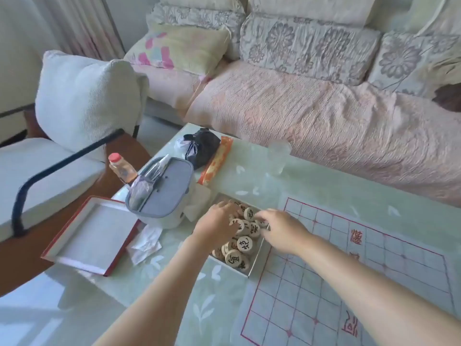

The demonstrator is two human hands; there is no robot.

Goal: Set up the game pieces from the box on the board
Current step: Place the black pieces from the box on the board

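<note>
The xiangqi board (349,283), a pale sheet with a red grid, lies flat on the green glass table (174,308) under and to the right of the right forearm; no piece stands on it. Between the two hands sits the shallow open box (257,260), touching the board's left edge and heaped with round wooden pieces (245,244) marked with black characters.

The left hand (217,224) reaches in from the box's left side, fingers bent down among the pieces. The right hand (283,231) curls its fingertips onto pieces at the far right rim. Whether either hand grips a piece I cannot tell.

Left of the left hand lie the red-edged box lid (92,233) and a crumpled tissue (146,242). Beyond the left hand stand a grey lidded basket (167,193) and a black bag (200,147); past the table, a sofa (311,113).
</note>
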